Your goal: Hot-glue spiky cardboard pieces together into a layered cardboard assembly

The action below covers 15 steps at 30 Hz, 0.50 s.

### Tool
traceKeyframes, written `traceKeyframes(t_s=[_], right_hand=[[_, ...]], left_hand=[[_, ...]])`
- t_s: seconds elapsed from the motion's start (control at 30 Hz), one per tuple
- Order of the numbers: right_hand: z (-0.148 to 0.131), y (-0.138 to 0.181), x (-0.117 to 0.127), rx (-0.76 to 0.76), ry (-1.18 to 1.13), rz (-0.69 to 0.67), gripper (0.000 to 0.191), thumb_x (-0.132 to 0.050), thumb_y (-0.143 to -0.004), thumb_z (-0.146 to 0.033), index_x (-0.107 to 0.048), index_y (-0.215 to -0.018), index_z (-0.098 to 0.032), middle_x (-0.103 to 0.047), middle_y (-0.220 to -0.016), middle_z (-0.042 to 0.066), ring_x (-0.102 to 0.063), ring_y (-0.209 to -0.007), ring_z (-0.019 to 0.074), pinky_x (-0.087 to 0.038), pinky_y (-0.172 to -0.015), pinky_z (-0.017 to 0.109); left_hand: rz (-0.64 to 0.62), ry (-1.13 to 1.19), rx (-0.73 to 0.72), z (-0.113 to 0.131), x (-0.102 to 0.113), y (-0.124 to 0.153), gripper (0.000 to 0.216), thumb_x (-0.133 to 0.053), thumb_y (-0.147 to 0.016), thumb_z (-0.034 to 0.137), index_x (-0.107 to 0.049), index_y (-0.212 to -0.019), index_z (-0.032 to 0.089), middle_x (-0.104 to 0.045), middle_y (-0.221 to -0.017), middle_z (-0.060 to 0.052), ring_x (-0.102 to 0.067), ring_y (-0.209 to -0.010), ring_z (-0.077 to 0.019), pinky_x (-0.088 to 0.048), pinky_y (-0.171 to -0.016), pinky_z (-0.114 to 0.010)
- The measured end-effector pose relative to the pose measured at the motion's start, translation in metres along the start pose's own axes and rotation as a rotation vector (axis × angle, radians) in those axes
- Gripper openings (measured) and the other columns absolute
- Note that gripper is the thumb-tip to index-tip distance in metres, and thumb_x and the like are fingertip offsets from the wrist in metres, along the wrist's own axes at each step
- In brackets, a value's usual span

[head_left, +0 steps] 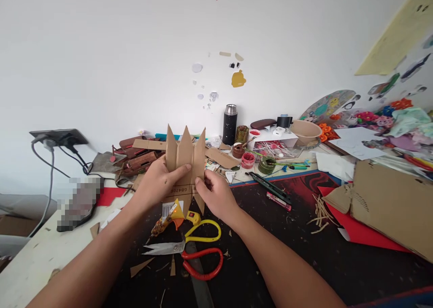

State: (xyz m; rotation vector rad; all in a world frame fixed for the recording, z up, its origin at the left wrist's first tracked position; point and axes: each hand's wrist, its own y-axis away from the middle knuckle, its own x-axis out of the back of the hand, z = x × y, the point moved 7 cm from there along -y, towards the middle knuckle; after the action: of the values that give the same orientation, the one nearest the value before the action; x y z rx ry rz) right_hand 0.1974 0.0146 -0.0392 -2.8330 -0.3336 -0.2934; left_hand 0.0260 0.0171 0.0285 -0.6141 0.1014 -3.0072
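Observation:
Both hands hold up a folded piece of cardboard (185,152) with three pointed tips at its top and printed lettering lower down. My left hand (164,178) grips its left side, thumb across the front. At the right edge, my right hand (216,193) pinches the cardboard between thumb and curled fingers. Below them on the black mat lie scissors (184,247) with one yellow and one red handle, blades pointing left. A yellow and orange tool (172,218), perhaps a glue gun, lies just behind the scissors, beside a small yellow object (193,217).
A black thermos (230,125), paint jars (248,160) and a beige bowl (306,132) stand along the wall. Cardboard sheets (392,209) over red paper lie at right. A pixelated phone-like object (79,203) and a power strip (59,137) with cables are at left. Cardboard scraps (141,267) litter the mat.

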Motion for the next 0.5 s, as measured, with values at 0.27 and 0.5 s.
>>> traceKeyframes(t_s=[0.27, 0.5], right_hand=[[0.007, 0.003, -0.006, -0.062, -0.066, -0.033, 0.024, -0.066, -0.106, -0.046, -0.066, -0.09, -0.027, -0.068, -0.072, 0.0, -0.064, -0.065, 0.0227, -0.05, -0.062, 0.032], [0.018, -0.006, 0.004, -0.141, -0.28, 0.031, 0.036, -0.069, -0.099, -0.06, -0.062, -0.087, -0.027, -0.064, -0.068, -0.002, -0.063, -0.058, 0.0218, -0.05, -0.054, 0.031]], left_hand=[[-0.03, 0.176, -0.027, -0.012, 0.001, -0.006, 0.06, -0.081, -0.091, 0.062, -0.075, -0.133, 0.019, -0.086, -0.124, -0.014, -0.081, -0.116, -0.0389, -0.07, -0.095, -0.049], [0.332, 0.361, -0.301, 0.03, 0.033, 0.019, 0.024, -0.077, -0.1, 0.045, -0.071, -0.111, 0.024, -0.078, -0.125, -0.008, -0.073, -0.121, -0.0254, -0.06, -0.107, -0.04]])
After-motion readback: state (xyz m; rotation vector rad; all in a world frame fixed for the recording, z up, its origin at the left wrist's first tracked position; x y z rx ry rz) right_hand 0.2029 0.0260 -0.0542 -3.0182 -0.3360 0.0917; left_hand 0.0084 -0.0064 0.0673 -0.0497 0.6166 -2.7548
